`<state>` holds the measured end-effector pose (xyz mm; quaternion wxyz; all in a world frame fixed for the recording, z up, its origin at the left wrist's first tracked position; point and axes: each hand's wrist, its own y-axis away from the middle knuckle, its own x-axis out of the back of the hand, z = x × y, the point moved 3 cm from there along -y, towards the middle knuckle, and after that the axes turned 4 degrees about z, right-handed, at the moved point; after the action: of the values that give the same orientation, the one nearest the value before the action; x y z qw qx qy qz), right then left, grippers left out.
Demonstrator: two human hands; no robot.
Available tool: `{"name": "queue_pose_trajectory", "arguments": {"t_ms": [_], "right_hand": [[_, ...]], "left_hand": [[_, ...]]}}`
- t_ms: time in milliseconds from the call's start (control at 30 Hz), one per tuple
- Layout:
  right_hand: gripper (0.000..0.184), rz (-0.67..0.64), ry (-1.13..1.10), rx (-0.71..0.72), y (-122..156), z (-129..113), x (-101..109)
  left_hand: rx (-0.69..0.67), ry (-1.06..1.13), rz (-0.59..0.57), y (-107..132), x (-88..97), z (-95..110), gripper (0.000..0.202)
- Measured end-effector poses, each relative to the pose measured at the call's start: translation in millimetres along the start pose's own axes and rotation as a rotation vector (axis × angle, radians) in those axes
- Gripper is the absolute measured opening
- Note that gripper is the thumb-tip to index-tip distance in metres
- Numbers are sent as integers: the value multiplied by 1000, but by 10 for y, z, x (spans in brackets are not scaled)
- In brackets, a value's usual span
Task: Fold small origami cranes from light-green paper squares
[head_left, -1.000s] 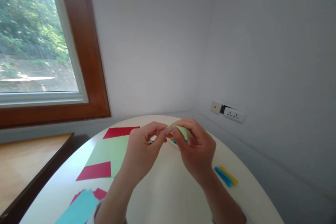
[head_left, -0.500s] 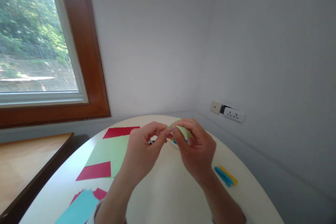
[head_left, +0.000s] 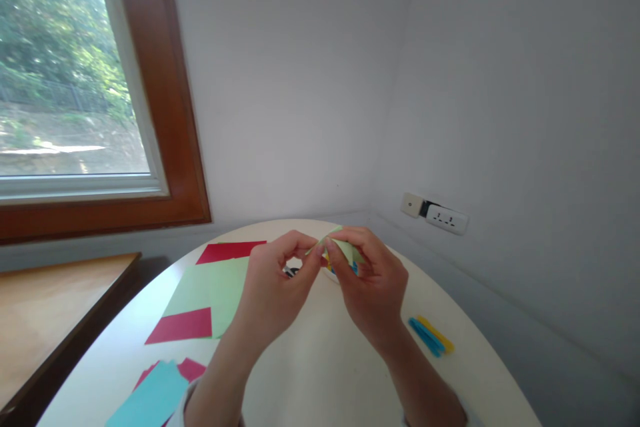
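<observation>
A small folded piece of light green paper (head_left: pixel 345 250) is held up over the far part of the round table, between both my hands. My left hand (head_left: pixel 280 280) pinches its left edge with thumb and fingertips. From the other side, my right hand (head_left: pixel 373 277) grips it, the thumb pressed on the near face and the fingers behind. Behind the hands sits a white bowl (head_left: pixel 331 275) with yellow and blue pieces in it, mostly hidden. Something dark and shiny (head_left: pixel 291 271), too covered to name, shows beneath my left hand.
Light green sheets (head_left: pixel 195 287), a red strip (head_left: pixel 230 251) and a red rectangle (head_left: pixel 180 325) lie on the white round table (head_left: pixel 320 373) at left. Blue paper (head_left: pixel 150 397) overlaps red paper nearer me. Blue strips (head_left: pixel 427 337) and a yellow strip (head_left: pixel 436 333) lie at right.
My hands and the green paper have shifted only slightly. My left thumb has slid a little along the fold, and the paper's tip shows less above my fingers.
</observation>
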<state>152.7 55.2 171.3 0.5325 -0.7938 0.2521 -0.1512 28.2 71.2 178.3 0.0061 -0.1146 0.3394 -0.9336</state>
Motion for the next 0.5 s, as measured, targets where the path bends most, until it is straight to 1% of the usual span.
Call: {"name": "queue_pose_trajectory", "arguments": {"t_ms": [200,500], "right_hand": [[3,-4,20,-11,-2,26,9],[5,23,-3,-45,-7,48,25]], "left_hand": [[20,27,-22,10,4,23,19],[61,71,-99,-6,8,35,18]]}}
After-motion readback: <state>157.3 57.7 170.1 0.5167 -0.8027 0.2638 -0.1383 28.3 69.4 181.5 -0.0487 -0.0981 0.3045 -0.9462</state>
